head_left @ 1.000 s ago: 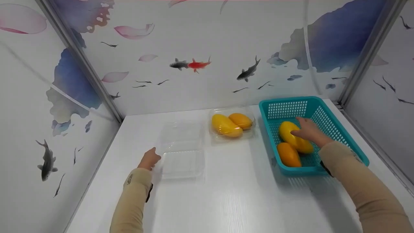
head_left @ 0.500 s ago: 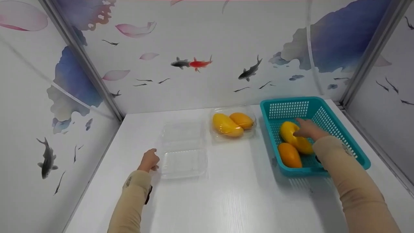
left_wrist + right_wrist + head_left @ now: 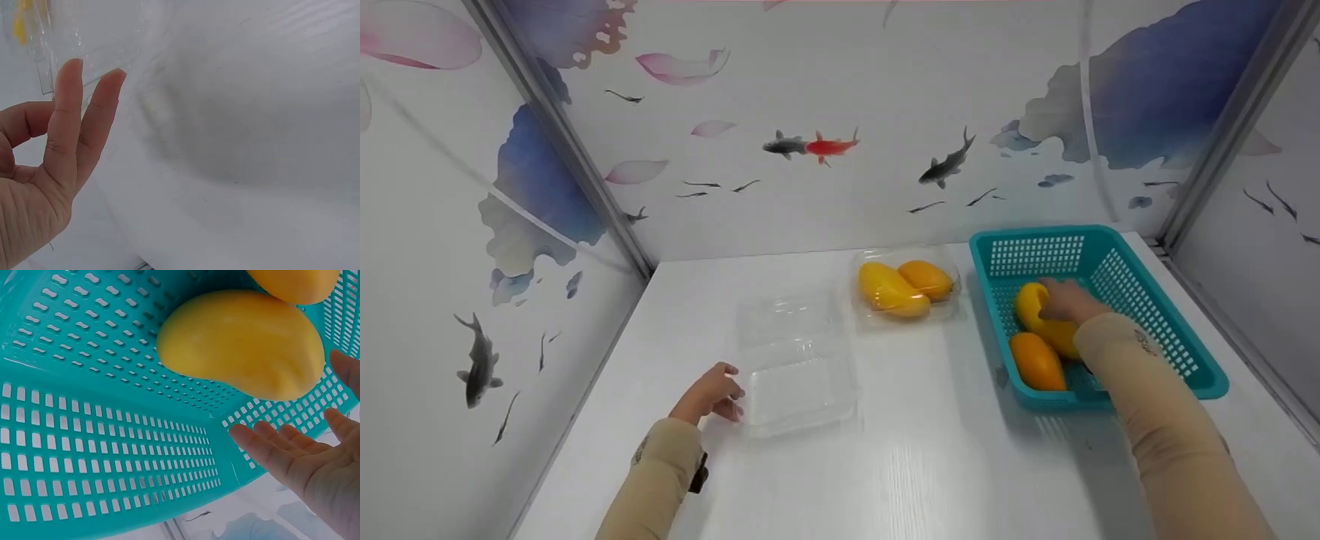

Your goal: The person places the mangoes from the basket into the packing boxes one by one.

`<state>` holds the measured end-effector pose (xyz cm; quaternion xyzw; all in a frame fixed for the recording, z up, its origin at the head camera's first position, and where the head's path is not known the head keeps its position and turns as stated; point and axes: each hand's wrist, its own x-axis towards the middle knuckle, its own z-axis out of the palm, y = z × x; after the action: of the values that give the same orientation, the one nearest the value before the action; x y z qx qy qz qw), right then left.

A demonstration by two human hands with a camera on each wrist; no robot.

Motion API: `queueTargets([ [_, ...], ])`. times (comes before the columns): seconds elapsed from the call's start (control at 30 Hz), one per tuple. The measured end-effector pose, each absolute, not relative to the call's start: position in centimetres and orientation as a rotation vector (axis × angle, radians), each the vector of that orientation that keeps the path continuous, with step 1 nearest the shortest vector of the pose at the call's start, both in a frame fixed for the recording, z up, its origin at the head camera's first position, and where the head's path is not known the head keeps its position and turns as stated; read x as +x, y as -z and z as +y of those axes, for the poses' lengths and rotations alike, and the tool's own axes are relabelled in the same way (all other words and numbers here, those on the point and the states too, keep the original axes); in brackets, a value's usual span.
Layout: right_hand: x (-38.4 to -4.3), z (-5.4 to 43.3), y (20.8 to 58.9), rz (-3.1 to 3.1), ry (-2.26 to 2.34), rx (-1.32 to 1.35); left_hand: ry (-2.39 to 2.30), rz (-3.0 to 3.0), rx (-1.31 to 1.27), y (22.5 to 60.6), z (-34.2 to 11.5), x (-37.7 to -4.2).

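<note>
My left hand (image 3: 712, 394) is at the left edge of an open clear plastic clamshell box (image 3: 802, 390) lying on the table. In the left wrist view, the straight fingers (image 3: 63, 126) overlap the box's edge, with the thumb apart. My right hand (image 3: 1071, 301) reaches inside a teal plastic basket (image 3: 994, 322), over a yellow mango (image 3: 1059, 336). In the right wrist view, its spread fingers stand beside the yellow mango (image 3: 239, 343), thumb and fingers not closed round it. An orange-yellow mango (image 3: 1037, 362) lies next to it in the basket.
A second clear box (image 3: 861, 319) with two mangoes (image 3: 892, 291) inside stands at the back middle, between the open box and the basket. White panels (image 3: 810, 210) printed with fish and petals enclose the table (image 3: 915, 465) at the back and both sides.
My left hand has moved nearer to me and its fingers have spread. The open box's near half has shifted nearer and turned slightly. My right hand has lowered over the yellow mango.
</note>
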<state>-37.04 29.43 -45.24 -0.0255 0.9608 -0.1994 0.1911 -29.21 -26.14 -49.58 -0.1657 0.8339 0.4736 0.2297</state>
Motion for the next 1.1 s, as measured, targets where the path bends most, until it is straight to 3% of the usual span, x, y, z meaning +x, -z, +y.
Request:
queueTargets([
  [0.8,-38.1,29.7,45.6,2.661,0.483,-0.130,-1.549,2.495,-0.263,42.7,-22.3,-27.7],
  [1.1,-37.7,29.3,45.2,2.627,0.505,-0.057,-1.600,2.405,-0.148,42.6,-18.9,-27.0],
])
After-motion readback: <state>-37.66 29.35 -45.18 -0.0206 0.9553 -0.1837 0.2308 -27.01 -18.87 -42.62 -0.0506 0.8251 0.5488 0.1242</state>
